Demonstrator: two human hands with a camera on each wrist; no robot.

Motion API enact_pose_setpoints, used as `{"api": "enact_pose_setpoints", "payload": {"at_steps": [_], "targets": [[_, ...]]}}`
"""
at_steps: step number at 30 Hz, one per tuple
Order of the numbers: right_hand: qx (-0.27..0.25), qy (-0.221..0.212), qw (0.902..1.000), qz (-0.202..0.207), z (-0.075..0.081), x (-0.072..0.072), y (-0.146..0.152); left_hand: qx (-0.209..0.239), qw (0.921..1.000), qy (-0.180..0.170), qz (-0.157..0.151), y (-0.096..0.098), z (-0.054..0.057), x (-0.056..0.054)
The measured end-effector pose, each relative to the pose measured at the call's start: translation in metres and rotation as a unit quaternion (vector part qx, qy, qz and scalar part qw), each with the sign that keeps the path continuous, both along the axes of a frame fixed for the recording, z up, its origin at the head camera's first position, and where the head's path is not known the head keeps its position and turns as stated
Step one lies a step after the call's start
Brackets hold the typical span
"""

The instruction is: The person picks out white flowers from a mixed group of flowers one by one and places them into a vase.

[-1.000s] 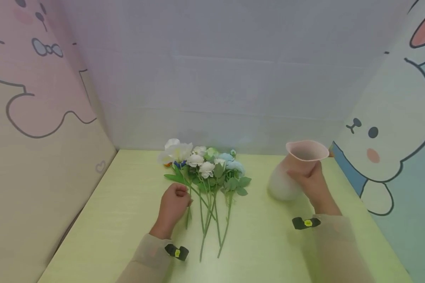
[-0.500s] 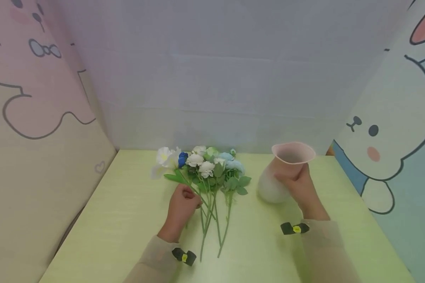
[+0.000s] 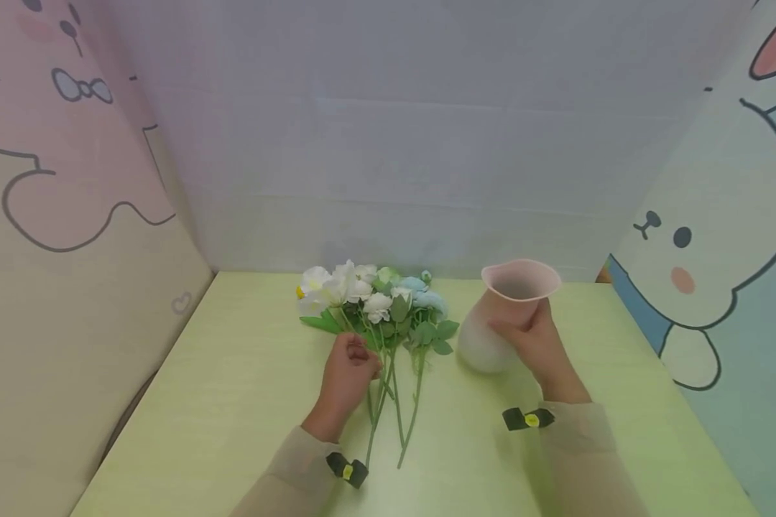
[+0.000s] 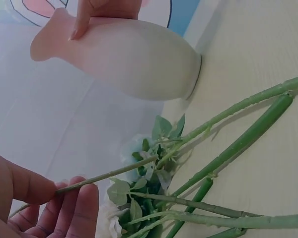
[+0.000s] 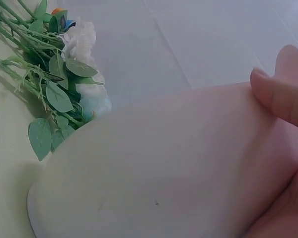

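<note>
At the left, over the tabletop [image 3: 233, 402], the left hand [image 3: 348, 377] is closed to a pinch, thumb against fingers, with a thin stem [image 4: 109, 174] between them; the stem seems to lead toward 11 o'clock, to a large white flower [image 3: 320, 286], though the join is hard to follow; at 1 o'clock from that hand lie smaller white blooms [image 3: 378, 307], and between 1 and 2 o'clock pale blue blooms [image 3: 430, 301], their loose stems [image 4: 241, 143] reaching toward 6 o'clock, some crossing.

Farther over, at about 2 o'clock from the left hand, is the vase [image 3: 491, 337], mouth upward; no stem shows above its rim, and its dim inside is only partly seen, so I cannot tell what the bottom holds; whether its base touches the tabletop is also unclear; the right hand [image 3: 539, 348] grips its neck from the 4 o'clock side, fingers curled round and thumb across the front.

The step in hand looks to be taking up one flower while the vase is held ready; if that flower is meant for the vase, the next move calls for raising the stem's bare end above the rim, with the vase steady and the neighbouring stems undisturbed.
</note>
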State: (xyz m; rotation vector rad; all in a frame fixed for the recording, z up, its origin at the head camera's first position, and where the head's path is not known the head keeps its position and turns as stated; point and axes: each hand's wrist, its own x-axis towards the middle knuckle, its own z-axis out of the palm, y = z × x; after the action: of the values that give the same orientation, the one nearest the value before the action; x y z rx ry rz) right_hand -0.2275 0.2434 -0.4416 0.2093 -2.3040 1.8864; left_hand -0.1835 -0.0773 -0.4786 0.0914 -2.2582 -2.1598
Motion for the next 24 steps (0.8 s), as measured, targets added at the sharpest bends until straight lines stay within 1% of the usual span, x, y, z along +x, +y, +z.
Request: {"api": "enact_pose_setpoints", "payload": {"at_steps": [5, 8, 15, 19, 24], "targets": [[0.007, 0.005, 1.0000, 0.001, -0.001, -0.001, 0.001, -0.008, 0.9996, 0.020, -0.019, 0.002, 0.008, -0.006], [0.013, 0.005, 0.9999, -0.001, -0.001, -0.002, 0.002, -0.016, 0.9987, 0.039, -0.028, 0.003, 0.017, -0.008], [0.008, -0.003, 1.0000, 0.002, -0.001, -0.001, 0.001, -0.048, 0.9950, 0.082, -0.031, 0.007, 0.037, -0.015], [0.009, -0.005, 0.9999, 0.002, -0.001, 0.000, 0.000, -0.047, 0.9932, 0.098, -0.043, 0.009, 0.049, -0.022], [0.013, -0.006, 0.9999, 0.002, -0.001, 0.000, 0.000, -0.028, 0.9915, 0.106, -0.070, 0.013, 0.063, -0.033]]}}
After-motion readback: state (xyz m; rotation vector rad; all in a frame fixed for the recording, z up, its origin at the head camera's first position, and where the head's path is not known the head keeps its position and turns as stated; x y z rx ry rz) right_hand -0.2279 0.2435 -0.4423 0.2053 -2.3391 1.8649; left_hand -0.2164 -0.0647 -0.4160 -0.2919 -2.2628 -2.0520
